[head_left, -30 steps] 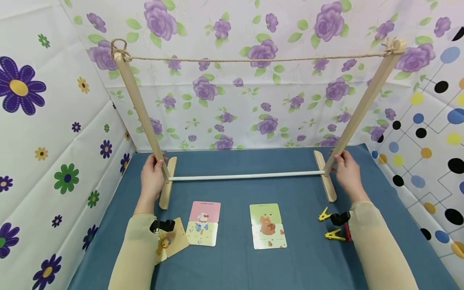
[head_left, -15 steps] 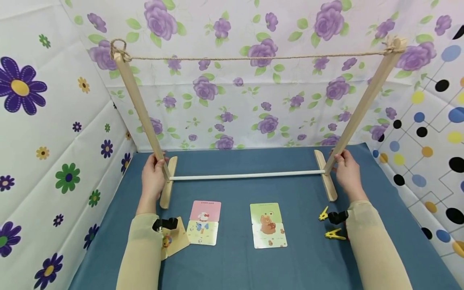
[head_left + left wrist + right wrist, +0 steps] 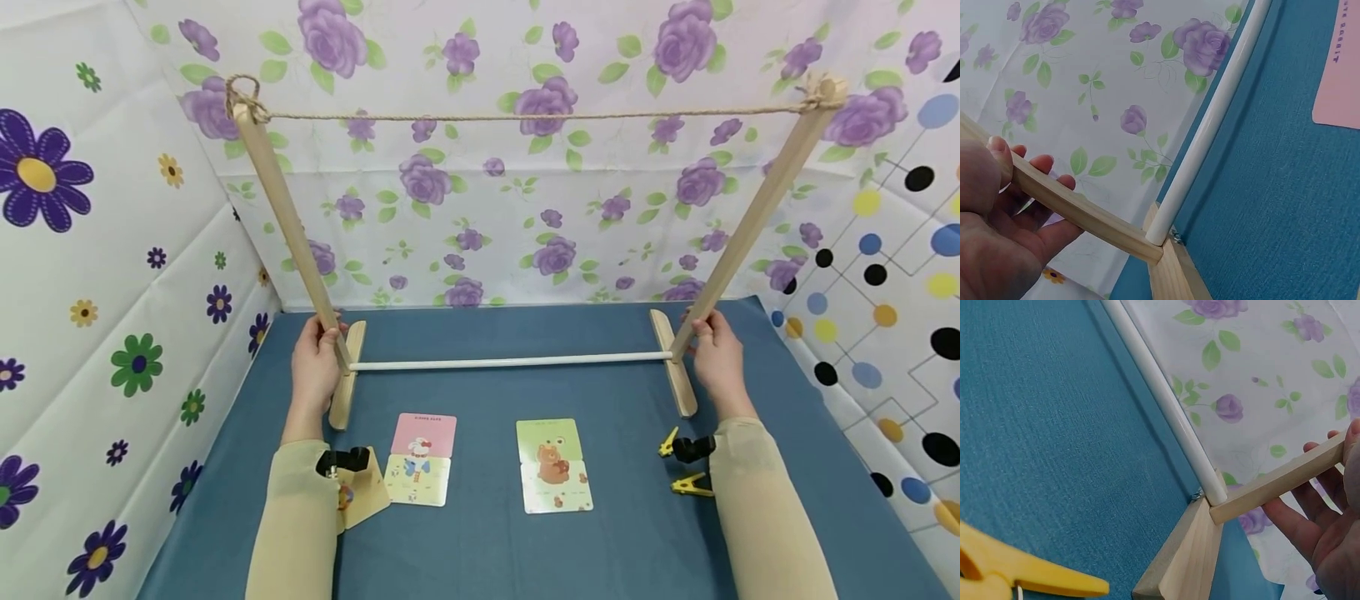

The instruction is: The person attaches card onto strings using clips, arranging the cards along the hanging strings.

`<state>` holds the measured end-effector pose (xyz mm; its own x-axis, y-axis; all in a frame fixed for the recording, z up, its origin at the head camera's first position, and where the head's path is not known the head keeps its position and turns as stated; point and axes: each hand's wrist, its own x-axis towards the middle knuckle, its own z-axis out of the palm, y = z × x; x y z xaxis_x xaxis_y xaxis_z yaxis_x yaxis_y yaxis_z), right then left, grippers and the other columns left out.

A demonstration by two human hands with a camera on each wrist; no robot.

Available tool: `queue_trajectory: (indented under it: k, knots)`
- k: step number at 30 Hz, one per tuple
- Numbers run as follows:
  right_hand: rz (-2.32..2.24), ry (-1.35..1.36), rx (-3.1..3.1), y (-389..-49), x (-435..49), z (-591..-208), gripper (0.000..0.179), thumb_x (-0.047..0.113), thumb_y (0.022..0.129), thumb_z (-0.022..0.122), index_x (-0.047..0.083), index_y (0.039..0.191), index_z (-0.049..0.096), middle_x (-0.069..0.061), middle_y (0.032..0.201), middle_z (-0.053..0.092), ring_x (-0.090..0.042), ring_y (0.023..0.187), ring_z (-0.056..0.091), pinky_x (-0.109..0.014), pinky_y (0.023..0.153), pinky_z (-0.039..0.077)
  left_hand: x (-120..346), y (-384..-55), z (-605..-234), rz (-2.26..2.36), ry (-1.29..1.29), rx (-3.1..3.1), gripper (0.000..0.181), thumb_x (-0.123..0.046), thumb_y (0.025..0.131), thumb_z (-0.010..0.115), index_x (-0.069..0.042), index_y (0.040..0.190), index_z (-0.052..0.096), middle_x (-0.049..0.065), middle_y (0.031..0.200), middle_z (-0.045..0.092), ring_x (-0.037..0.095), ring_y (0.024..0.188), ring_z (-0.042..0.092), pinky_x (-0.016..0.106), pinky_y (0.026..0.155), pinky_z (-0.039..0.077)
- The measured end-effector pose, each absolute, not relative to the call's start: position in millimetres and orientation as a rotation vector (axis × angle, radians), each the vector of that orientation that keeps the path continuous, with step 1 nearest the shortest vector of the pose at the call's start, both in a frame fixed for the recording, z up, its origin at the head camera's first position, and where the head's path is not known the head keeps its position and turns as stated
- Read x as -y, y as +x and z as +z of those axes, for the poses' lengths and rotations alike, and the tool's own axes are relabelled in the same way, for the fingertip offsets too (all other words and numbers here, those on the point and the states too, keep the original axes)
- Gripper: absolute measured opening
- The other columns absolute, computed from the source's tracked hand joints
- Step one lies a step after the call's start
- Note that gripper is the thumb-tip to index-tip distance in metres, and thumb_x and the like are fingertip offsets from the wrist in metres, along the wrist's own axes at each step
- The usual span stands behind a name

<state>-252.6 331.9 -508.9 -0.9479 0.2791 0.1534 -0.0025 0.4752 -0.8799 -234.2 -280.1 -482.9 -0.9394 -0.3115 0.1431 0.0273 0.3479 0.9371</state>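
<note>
A wooden frame stands on the blue cloth, with a left post point(image 3: 283, 208), a right post point(image 3: 757, 204) and a white rod point(image 3: 510, 362) joining them low down. Twine point(image 3: 525, 117) runs taut between the post tops. My left hand point(image 3: 315, 367) holds the left post near its base, thumb on one side and fingers on the other. On the right post, my right hand point(image 3: 720, 358) does the same at a similar height. Each post meets a wooden foot, the left one point(image 3: 343, 400) and the right one point(image 3: 677, 383), lying on the cloth.
A pink rabbit card point(image 3: 420, 458) and a green bear card point(image 3: 553, 467) lie in front of the frame. My left sleeve partly covers a yellow card point(image 3: 367, 492). Yellow clips, one farther point(image 3: 667, 442) and one nearer point(image 3: 692, 485), lie beside my right sleeve. Patterned cloth walls surround the table.
Both hands keep their places on the posts. My left forearm has shifted slightly right, over more of the yellow card. The right forearm has moved slightly left, hiding a red item by the clips.
</note>
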Motion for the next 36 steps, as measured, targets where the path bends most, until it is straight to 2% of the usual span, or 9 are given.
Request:
queue_trajectory:
  k: [19,25,30,36]
  knots:
    - [1.464,-0.24,2.432,-251,-334,-510,0.058,0.044,0.116,0.033,0.007,0.158,0.047,-0.023,0.15,0.057,-0.046,0.139,0.053,-0.063,0.104,0.051,279,-232,-483,-1.637,0.22,2.316,0.044,-0.032,0.116,0.043,-0.009,0.151,0.053,0.019,0.14,0.062,0.038,0.139,0.054,0.059,0.114,0.042]
    - [1.539,-0.173,2.47,-251,-337,-507,0.062,0.046,0.115,0.035,0.006,0.162,0.042,-0.024,0.151,0.054,-0.045,0.142,0.05,-0.062,0.106,0.05,288,-232,-478,-1.675,0.156,2.318,0.047,-0.031,0.116,0.046,-0.004,0.154,0.05,0.021,0.142,0.061,0.037,0.14,0.052,0.057,0.117,0.04]
    - [1.538,-0.128,2.541,-249,-346,-501,0.066,0.048,0.114,0.039,0.004,0.164,0.039,-0.027,0.151,0.052,-0.045,0.139,0.052,-0.058,0.106,0.051,296,-231,-480,-1.683,0.093,2.339,0.049,-0.032,0.115,0.047,-0.006,0.157,0.049,0.02,0.147,0.061,0.034,0.141,0.053,0.055,0.117,0.04]
    - [1.446,-0.124,2.685,-241,-357,-491,0.073,0.055,0.112,0.043,0.01,0.169,0.032,-0.026,0.157,0.048,-0.045,0.139,0.053,-0.06,0.106,0.05,300,-225,-480,-1.68,0.063,2.368,0.054,-0.035,0.115,0.047,-0.008,0.161,0.045,0.019,0.154,0.056,0.034,0.142,0.051,0.054,0.117,0.041]
